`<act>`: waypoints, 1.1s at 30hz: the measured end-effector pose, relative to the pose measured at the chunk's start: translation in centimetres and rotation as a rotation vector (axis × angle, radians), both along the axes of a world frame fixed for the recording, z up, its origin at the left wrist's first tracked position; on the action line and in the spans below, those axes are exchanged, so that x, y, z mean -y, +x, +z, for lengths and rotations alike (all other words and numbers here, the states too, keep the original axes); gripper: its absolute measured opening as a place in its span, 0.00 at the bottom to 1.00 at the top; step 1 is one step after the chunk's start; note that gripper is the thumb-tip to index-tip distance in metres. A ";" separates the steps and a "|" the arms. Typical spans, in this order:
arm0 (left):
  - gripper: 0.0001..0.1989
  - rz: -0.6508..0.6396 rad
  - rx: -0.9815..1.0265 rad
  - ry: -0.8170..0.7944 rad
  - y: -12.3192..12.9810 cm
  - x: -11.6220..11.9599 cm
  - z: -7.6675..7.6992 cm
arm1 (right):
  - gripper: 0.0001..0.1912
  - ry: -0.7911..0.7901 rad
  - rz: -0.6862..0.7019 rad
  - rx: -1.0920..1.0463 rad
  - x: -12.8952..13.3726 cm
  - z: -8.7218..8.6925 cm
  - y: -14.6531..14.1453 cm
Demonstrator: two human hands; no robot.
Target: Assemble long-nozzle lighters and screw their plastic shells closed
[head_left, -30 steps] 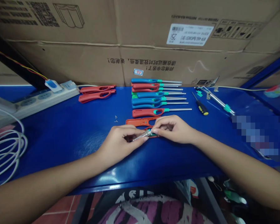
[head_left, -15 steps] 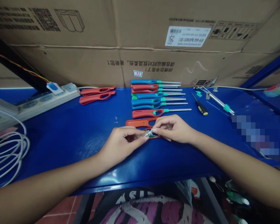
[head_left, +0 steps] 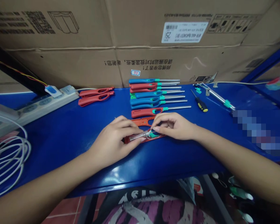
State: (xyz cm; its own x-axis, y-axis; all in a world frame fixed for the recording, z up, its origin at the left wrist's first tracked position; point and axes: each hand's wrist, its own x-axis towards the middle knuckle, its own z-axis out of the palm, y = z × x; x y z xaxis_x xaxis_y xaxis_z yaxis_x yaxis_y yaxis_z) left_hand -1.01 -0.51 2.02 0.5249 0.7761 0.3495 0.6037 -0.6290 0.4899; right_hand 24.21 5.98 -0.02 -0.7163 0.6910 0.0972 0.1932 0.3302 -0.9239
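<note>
Near side: glossy blue tabletop (head_left: 140, 168) ending at a straight front edge. Pinching a clear tube (head_left: 138, 136) in the left hand (head_left: 117, 137), over a red casing (head_left: 128, 138); pinching thin wires (head_left: 149, 133) at its end in the right hand (head_left: 174, 126). Beyond: lighters (head_left: 145, 112) in rows, then upright cardboard (head_left: 140, 37). Leftward, a power strip (head_left: 34, 105); rightward, a screwdriver (head_left: 201, 105).

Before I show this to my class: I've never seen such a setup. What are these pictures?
No machine here: these are a person's bare hands, seen from a camera on their head. The left hand holds a clear tube over an open red shell; the right hand pinches near the tube's end, on something too small to make out. On the blue table, beyond the hands, lie red and blue lighters, a screwdriver to their right, red handles to their left. A power strip lies at far left.
</note>
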 end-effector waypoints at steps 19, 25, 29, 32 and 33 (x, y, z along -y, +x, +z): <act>0.11 0.035 -0.289 -0.119 -0.3 0.5 0.2 | 0.11 0.165 0.034 0.151 -0.1 1.0 0.5; 0.09 0.042 -0.228 -0.133 -0.3 0.4 0.1 | 0.11 0.193 0.040 0.179 -0.1 1.1 0.6; 0.11 0.047 -0.234 -0.151 -0.3 0.3 0.2 | 0.09 0.217 0.051 0.192 -0.1 1.2 0.7; 0.12 0.040 -0.227 -0.162 -0.4 0.2 0.3 | 0.08 0.263 0.048 0.175 0.0 1.3 0.7; 0.11 0.034 -0.225 -0.166 -0.4 0.2 0.3 | 0.08 0.291 0.052 0.164 0.1 1.3 0.8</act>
State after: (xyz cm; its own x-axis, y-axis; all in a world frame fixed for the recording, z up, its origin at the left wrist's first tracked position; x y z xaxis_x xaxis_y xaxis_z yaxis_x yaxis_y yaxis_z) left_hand -1.38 -0.74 2.35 0.5473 0.8317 0.0932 0.7287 -0.5283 0.4357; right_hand 24.96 5.87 1.30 -0.7725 0.6130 0.1660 0.3068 0.5891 -0.7475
